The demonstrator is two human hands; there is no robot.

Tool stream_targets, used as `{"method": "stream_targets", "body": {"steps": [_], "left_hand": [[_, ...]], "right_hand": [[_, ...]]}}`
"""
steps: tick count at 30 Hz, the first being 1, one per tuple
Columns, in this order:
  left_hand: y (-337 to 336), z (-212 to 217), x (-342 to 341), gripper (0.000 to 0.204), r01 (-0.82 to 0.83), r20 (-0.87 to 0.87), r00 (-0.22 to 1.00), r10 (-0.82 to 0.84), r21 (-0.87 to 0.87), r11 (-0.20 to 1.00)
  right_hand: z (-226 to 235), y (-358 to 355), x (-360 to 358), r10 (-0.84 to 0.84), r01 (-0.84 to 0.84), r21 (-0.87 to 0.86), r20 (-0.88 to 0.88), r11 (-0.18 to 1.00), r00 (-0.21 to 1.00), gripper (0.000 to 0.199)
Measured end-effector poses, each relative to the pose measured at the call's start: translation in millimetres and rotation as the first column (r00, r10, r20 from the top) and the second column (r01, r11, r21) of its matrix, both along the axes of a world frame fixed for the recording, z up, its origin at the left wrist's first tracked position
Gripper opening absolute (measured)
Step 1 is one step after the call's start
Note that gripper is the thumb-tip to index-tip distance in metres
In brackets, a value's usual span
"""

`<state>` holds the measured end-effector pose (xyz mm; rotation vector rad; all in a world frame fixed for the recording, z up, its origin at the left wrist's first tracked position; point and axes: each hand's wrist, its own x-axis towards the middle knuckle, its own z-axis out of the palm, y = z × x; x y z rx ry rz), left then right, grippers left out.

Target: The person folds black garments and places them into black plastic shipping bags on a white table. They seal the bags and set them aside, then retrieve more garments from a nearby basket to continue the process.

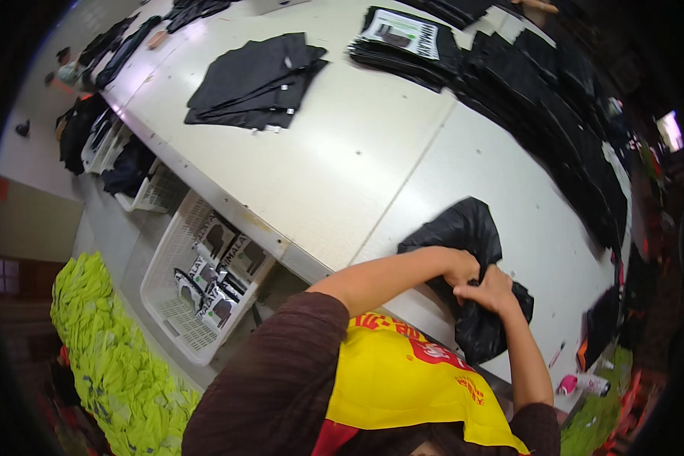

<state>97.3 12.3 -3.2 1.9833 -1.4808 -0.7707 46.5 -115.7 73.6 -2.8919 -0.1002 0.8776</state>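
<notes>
While both hands meet over a crumpled black garment (467, 235), the left hand (461, 267) is curled shut on a fold of its cloth and the right hand (494, 291) pinches the fabric just beside it. One garment is being handled; it lies bunched on the pale worktop (357, 167), near the edge closest to the person. Doing this well probably means keeping both grips close and pulling the cloth flat before folding. Farther out sit one loose stack of folded black garments (254, 80) and a long row of black stacks (555, 114). Below the edge stands one white basket (176, 258) of packets.
</notes>
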Motion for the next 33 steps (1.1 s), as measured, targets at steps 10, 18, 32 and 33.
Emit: {"method": "stream_targets", "body": {"steps": [10,18,32,33], "left_hand": [[105.6,56.2,41.2,0.045,-0.181,-0.396,0.916,0.057,-0.282,0.942],[371.2,10.3,273.3,0.06,-0.907,0.654,-0.386,0.651,-0.396,-0.14],[224.7,-56.2,101.0,0.006,-0.564,0.385,0.453,0.804,-0.575,0.593],[191.3,-63.2,57.5,0.008,-0.583,0.364,0.596,0.716,-0.417,0.698]], "right_hand": [[-15.7,-21.9,-39.8,0.108,-0.108,-0.006,-0.03,0.994,0.994,0.102],[-29.5,-90.5,-69.3,-0.706,0.68,0.641,-0.294,0.355,0.645,0.098],[-23.4,-145.0,-76.5,-0.709,0.612,0.782,-0.5,-0.122,0.498,0.086],[-19.1,-148.1,-74.5,-0.699,0.634,0.766,-0.512,-0.108,0.499,0.081]]}}
